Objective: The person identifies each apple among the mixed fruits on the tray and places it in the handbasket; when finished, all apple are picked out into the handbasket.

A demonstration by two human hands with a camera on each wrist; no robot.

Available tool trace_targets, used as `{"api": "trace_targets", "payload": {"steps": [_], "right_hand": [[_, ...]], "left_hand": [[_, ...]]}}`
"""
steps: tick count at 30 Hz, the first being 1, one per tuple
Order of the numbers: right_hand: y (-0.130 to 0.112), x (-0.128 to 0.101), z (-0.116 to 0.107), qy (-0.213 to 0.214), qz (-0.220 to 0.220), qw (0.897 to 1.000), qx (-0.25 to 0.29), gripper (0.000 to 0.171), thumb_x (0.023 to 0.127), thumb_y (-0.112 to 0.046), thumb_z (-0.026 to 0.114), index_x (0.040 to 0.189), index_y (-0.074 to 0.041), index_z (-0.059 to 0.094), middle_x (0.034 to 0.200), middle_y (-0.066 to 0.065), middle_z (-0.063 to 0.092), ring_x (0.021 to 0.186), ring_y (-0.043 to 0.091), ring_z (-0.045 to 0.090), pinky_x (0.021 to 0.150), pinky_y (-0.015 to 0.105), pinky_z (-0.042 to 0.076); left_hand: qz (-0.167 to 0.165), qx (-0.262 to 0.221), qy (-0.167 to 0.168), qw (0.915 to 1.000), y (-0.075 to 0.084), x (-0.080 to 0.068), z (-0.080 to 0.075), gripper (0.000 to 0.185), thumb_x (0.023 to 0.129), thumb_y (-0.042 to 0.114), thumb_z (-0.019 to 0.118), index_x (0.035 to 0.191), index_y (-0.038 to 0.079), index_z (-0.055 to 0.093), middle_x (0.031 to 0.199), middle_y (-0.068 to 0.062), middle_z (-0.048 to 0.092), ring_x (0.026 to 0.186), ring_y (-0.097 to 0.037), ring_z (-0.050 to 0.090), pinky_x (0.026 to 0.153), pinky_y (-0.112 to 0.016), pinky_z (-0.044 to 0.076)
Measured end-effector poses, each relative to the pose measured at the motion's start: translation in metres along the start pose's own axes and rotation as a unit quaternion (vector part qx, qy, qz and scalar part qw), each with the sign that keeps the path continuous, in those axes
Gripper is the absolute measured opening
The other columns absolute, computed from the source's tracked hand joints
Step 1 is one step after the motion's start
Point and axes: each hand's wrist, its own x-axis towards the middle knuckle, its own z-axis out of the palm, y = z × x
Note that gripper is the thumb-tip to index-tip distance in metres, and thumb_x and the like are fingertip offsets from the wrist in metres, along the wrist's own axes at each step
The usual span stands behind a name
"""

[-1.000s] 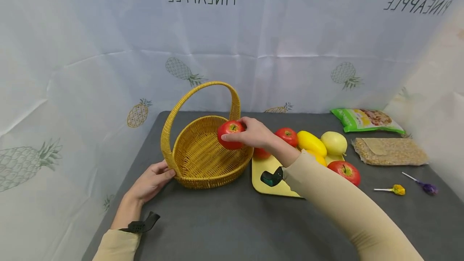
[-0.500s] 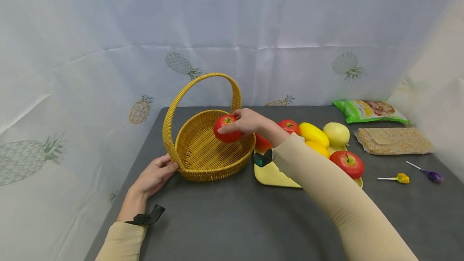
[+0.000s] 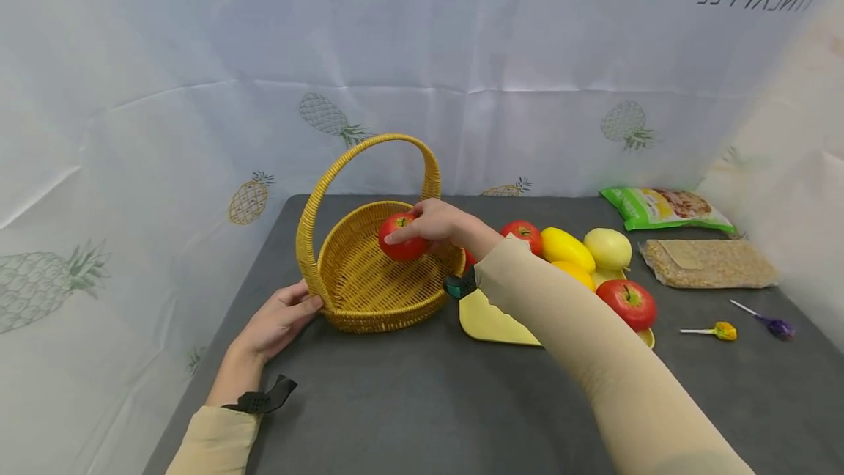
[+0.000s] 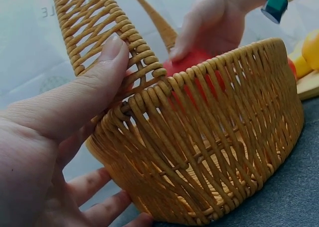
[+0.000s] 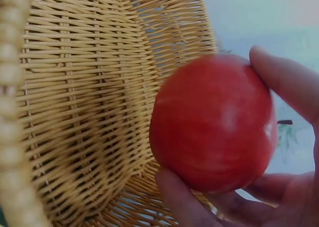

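My right hand (image 3: 438,224) holds a red apple (image 3: 399,237) between thumb and fingers, inside the opening of the yellow wicker basket (image 3: 382,321). In the right wrist view the apple (image 5: 214,124) shows in front of the basket's woven inside (image 5: 89,102). At the basket's left end my left hand (image 3: 280,321) grips it where the handle meets the rim. The left wrist view shows the left thumb (image 4: 92,90) on the handle's base and the fingers along the outer wall. Under the apple, the basket floor shows bare weave.
Right of the basket, a yellow tray (image 3: 491,321) bears red apples (image 3: 628,303), yellow fruits (image 3: 567,249) and a pale green fruit (image 3: 606,248). Farther right lie a green packet (image 3: 669,209), a bag of grains (image 3: 708,262) and two lollipops (image 3: 722,330), (image 3: 778,326).
My right hand has carried the apple left, farther over the inside of the basket. My left hand stays at the handle's base. The head view has shifted slightly.
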Motion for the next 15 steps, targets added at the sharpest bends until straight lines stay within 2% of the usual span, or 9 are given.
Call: {"api": "trace_targets", "payload": {"steps": [9,12,15], "right_hand": [[0.000,0.016,0.009,0.019,0.021,1.000,0.008,0.086,0.084,-0.038,0.086,0.147,0.002,0.043,0.128,0.014,0.055,0.110,0.028,0.060,0.098,0.049,0.053],[0.000,0.021,0.011,0.025,0.025,0.999,0.004,0.085,0.084,-0.040,0.086,0.144,0.002,0.044,0.127,0.015,0.054,0.111,0.029,0.060,0.098,0.049,0.053],[0.000,0.026,0.014,0.027,0.022,0.999,-0.023,0.079,0.085,-0.041,0.085,0.139,0.003,0.047,0.125,0.016,0.055,0.110,0.030,0.059,0.097,0.049,0.054]], "left_hand": [[0.005,0.004,-0.006,1.0000,0.001,0.000,-0.003,0.037,0.107,0.001,0.053,0.137,0.018,0.067,0.136,0.003,0.063,0.127,-0.014,0.056,0.104,-0.027,0.047],[0.001,0.005,-0.006,1.0000,0.001,0.000,-0.003,0.038,0.106,0.001,0.054,0.137,0.018,0.067,0.138,0.003,0.062,0.129,-0.014,0.055,0.104,-0.027,0.047],[-0.001,0.006,-0.005,1.0000,0.001,-0.001,-0.003,0.037,0.107,0.001,0.053,0.138,0.017,0.066,0.139,0.003,0.061,0.131,-0.015,0.054,0.105,-0.027,0.046]]}}
